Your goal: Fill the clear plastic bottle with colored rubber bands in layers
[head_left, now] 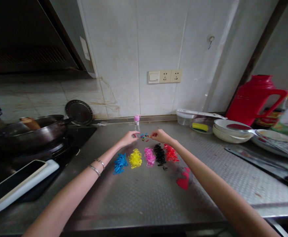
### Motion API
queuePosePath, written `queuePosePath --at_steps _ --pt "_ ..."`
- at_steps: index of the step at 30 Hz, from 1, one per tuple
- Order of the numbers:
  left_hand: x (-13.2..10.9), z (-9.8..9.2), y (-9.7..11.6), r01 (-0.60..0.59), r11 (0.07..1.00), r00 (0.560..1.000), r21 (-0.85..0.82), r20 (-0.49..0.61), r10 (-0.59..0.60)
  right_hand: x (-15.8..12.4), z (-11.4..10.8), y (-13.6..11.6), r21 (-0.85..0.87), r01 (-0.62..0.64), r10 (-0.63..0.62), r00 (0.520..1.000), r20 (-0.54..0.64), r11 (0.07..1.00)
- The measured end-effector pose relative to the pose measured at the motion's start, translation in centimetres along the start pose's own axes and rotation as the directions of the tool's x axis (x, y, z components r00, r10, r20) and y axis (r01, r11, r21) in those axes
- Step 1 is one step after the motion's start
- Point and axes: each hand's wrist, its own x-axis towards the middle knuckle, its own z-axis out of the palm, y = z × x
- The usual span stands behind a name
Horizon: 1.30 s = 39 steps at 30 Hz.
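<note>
Both my arms reach forward over a steel counter [144,194]. My left hand [130,137] and my right hand [160,135] are each pinched closed on an end of a small mixed bunch of coloured rubber bands [144,136] stretched between them. In front of the hands lie sorted piles of bands: blue [120,163], yellow [135,158], pink [149,156], black [160,154] and red [171,153]. A red patch [183,180] shows on the counter under my right forearm. Two bangles [97,166] ring my left wrist.
A wok [33,131] sits on the stove at left, with a lid [79,112] leaning on the wall and a phone [15,184] nearby. At right stand a red thermos jug [254,98], stacked plates [230,130], a container with a yellow sponge [200,126] and a knife [264,164]. A small pink-capped bottle [136,119] stands at the back.
</note>
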Motion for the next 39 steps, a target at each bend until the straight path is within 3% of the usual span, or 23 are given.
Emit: queuePosePath --at_steps 4,8,13,21,27,33,39 --pt "1.9 2.0 1.4 -0.154 0.983 0.987 0.095 0.065 0.148 -0.1 0.0 0.1 0.026 -0.011 0.011 1.0 0.008 1.0" --pt "3.7 3.4 1.4 -0.204 0.966 0.978 0.16 0.08 0.193 -0.3 -0.1 0.4 0.042 0.015 -0.016 1.0 0.008 0.999" --pt "4.6 3.9 1.1 -0.227 0.952 0.971 0.205 0.12 0.205 -0.5 -0.5 0.9 0.045 0.036 -0.036 0.999 0.002 0.998" --pt "3.8 3.7 1.0 -0.188 0.97 0.982 0.155 0.048 0.183 -2.3 -2.5 2.3 0.037 0.014 -0.014 1.0 -0.001 0.999" --pt "2.2 1.8 1.4 -0.198 0.949 0.978 0.247 0.109 0.176 -5.2 -4.5 4.2 -0.029 -0.065 0.068 0.995 0.079 0.997" --pt "-0.6 -1.8 2.8 -0.309 0.82 0.947 0.482 0.239 0.217 -8.0 -6.2 5.6 -0.045 -0.105 0.111 0.979 0.169 0.993" --pt "-3.4 -4.3 3.6 -0.283 0.783 0.945 0.555 0.303 0.126 -9.3 -6.7 6.9 -0.062 -0.131 0.14 0.974 0.176 0.989"
